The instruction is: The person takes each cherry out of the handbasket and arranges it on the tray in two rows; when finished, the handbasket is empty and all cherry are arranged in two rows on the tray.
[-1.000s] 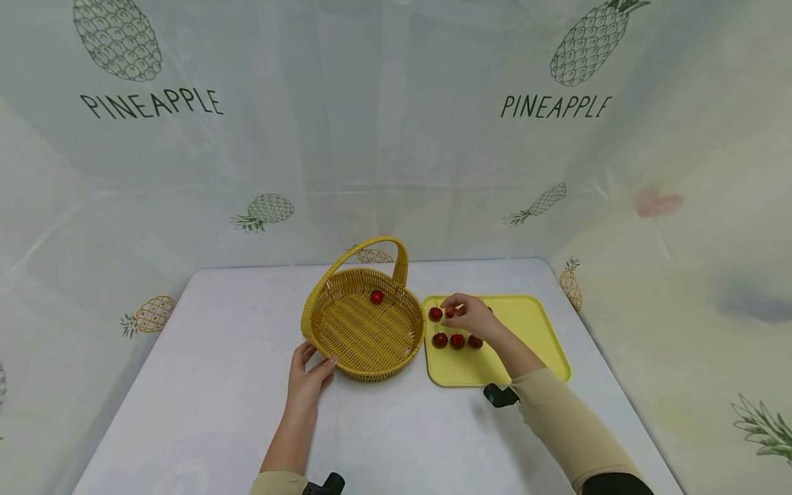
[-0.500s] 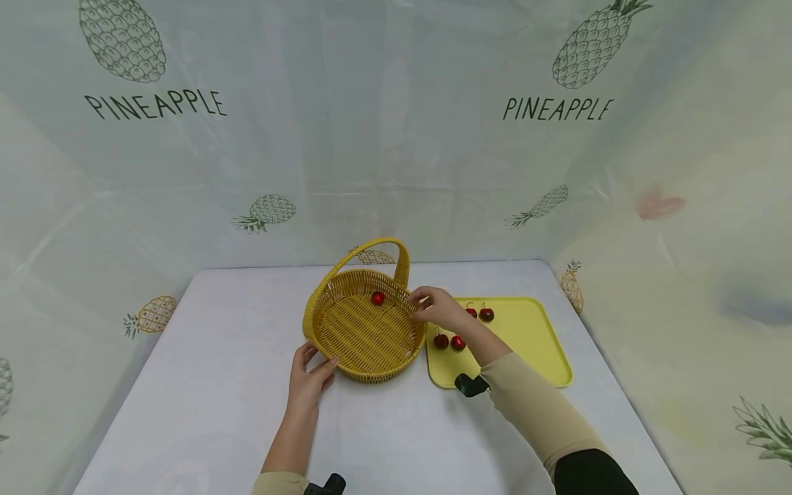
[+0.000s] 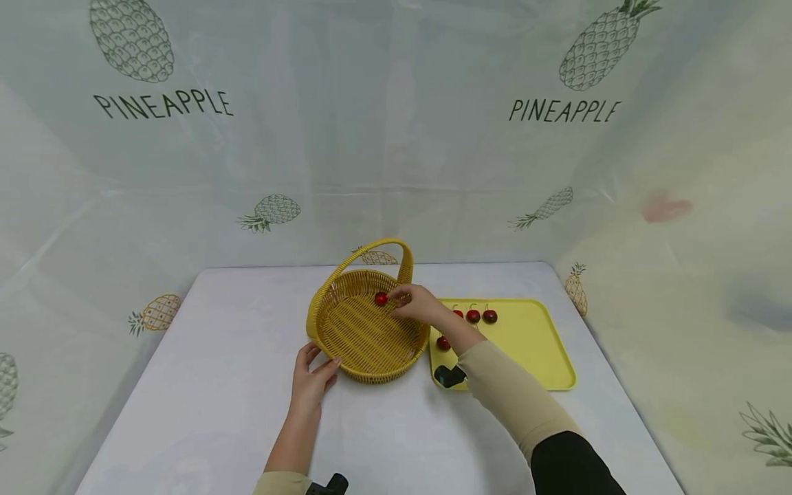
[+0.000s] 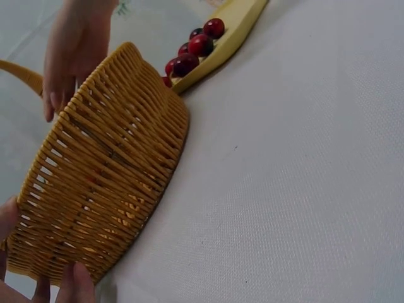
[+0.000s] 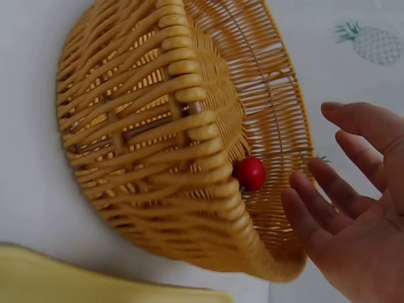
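We see one red cherry (image 3: 380,299) lying on the floor of the woven yellow basket (image 3: 346,337), toward its far side, close to the base of the arched handle (image 3: 371,251). Our right hand (image 3: 421,304) hovers just over the rim beside that cherry; the right wrist view shows its fingers (image 5: 328,196) spread and loose, holding nothing, with the cherry (image 5: 250,173) just apart from the fingertips. Our left hand (image 3: 312,378) rests against the near wall of the basket, fingers fairly straight and touching the weave, steadying it on the counter (image 3: 204,385).

Just beside the basket on the right sits the yellow tray (image 3: 538,357), with more stemmed cherries (image 3: 473,315) in a row near its far edge and another (image 3: 443,343) nearer us, partly behind the right forearm.

We judge the step in hand to be the release of a cherry into the basket, with the right hand empty over it. The next move would call for swinging the right hand to the tray, pinching another cherry by body or stem, and lifting it clear of the rim without nudging the basket, which the left hand should brace.
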Available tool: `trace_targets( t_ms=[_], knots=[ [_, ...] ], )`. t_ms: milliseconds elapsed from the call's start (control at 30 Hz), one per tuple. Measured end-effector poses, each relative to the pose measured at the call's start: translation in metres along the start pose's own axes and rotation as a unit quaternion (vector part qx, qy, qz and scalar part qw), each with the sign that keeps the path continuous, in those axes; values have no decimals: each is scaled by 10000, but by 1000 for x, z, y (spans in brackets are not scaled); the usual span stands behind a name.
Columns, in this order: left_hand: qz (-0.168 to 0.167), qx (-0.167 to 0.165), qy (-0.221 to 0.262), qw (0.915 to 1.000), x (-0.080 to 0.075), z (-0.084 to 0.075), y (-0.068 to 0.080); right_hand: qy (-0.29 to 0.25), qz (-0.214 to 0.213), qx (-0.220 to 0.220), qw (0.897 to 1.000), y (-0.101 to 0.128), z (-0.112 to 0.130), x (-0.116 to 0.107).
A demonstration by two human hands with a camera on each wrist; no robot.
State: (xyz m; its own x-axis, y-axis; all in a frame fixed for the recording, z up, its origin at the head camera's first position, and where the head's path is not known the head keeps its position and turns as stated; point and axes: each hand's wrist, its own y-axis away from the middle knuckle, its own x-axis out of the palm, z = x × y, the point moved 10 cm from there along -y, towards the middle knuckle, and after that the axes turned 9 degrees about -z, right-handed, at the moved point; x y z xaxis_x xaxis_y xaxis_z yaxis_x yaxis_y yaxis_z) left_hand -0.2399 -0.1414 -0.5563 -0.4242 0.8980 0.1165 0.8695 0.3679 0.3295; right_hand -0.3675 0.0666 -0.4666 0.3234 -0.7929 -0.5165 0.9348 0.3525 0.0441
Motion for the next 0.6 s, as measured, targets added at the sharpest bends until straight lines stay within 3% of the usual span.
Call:
trace_targets(
  t_ms=[133, 600],
  knots=[
    [-15, -33, 5, 10000, -1, 1, -1, 87, 148, 107, 9998, -13, -10, 12],
    [-71, -95, 48, 9999, -2, 1, -2, 34, 597, 196, 9980, -34, -8, 33]
  ],
)
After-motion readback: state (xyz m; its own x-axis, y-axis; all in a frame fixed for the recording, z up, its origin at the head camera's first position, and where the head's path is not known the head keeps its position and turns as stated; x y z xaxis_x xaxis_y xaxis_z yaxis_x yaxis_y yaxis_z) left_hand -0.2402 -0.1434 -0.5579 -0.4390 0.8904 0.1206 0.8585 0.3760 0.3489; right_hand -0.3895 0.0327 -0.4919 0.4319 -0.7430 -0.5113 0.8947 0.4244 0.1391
